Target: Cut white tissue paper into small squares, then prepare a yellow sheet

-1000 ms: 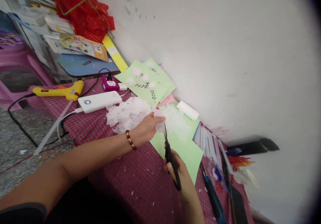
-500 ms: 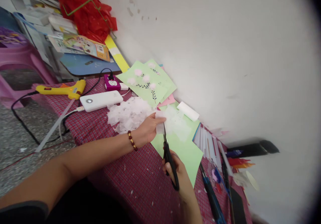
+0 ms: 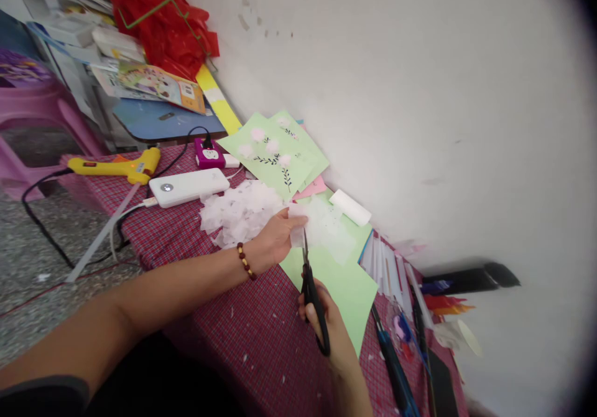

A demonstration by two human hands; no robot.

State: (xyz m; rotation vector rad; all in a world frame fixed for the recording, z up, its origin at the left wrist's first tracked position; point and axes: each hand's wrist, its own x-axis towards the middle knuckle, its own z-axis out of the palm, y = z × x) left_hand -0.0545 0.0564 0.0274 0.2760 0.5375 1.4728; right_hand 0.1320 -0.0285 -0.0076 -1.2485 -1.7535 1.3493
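Note:
Thin white tissue paper is pinched between the thumb and fingers of my left hand. My right hand grips black-handled scissors, whose blades point away from me and meet the tissue just below my left fingertips. More translucent white tissue lies just beyond, over a light green sheet. To the left of my left hand is a heap of crumpled, cut white tissue pieces.
Green cards with pink blossoms lie at the back. On the left are a white power bank and a yellow glue gun with cables. A white roll rests by the wall; a dark blue tool lies at right.
My right hand and the scissors have shifted slightly to the left. My left hand stays nearly in place, still pinching the tissue.

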